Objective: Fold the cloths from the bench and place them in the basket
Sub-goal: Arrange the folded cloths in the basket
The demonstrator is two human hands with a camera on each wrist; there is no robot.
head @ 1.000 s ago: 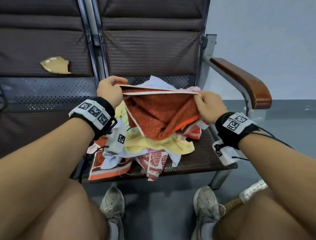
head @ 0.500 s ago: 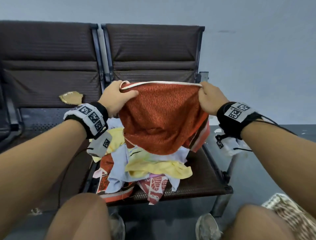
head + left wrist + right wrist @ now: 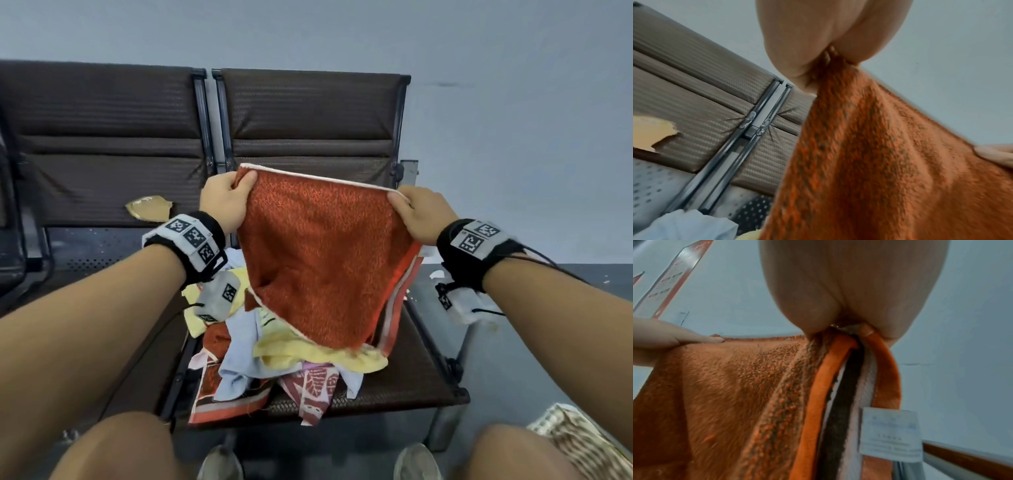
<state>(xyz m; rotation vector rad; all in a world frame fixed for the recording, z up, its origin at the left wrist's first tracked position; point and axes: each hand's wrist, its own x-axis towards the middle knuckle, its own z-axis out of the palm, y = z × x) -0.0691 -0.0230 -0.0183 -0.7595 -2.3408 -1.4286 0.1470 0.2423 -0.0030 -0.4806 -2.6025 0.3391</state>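
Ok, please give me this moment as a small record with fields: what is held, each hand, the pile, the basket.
held item: orange-red towel, hanging above the pile
left hand: pinches the top left corner
right hand: pinches the top right corner
towel label: white, near the right-hand corner
pile of cloths: unfolded, on the bench seat
basket: only partly visible, lower right

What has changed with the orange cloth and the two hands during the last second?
Both hands raised the orange cloth off the pile, and it now hangs spread between them instead of lying bunched. The left hand and right hand kept gripping its top corners throughout. The pile on the bench stayed as it was.
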